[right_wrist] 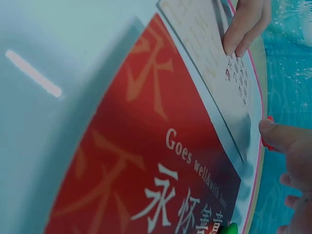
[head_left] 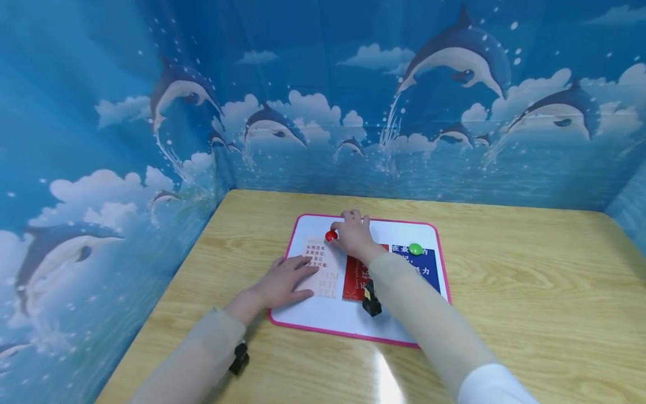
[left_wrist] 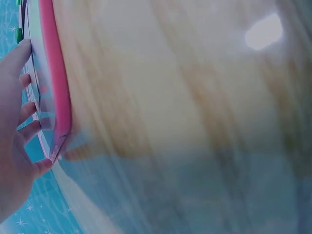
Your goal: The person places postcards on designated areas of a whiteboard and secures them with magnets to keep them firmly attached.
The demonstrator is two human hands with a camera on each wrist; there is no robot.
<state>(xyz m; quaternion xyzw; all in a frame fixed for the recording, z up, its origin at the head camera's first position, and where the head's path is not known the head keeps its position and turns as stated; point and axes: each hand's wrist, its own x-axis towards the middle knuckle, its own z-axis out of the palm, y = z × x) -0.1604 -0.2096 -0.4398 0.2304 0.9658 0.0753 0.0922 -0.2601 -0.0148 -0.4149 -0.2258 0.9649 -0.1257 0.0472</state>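
Note:
A whiteboard (head_left: 328, 317) with a pink rim lies on the table. On its left part is a white card (head_left: 321, 279) with dark characters; my left hand (head_left: 284, 283) rests on it with fingers spread. At the card's top edge my right hand (head_left: 355, 235) pinches a red round magnet (head_left: 331, 236), the thumb over it in the right wrist view. A red card (right_wrist: 141, 126) lies beside the white one, partly hidden by the right arm in the head view. A blue card (head_left: 429, 270) to its right carries a green magnet (head_left: 415, 249).
The wooden table (head_left: 530, 280) extends around the board, with a bright reflection near the front. A blue curtain (head_left: 323, 157) printed with dolphins stands behind and at the left. Another green piece (right_wrist: 231, 229) shows at the red card's edge in the right wrist view.

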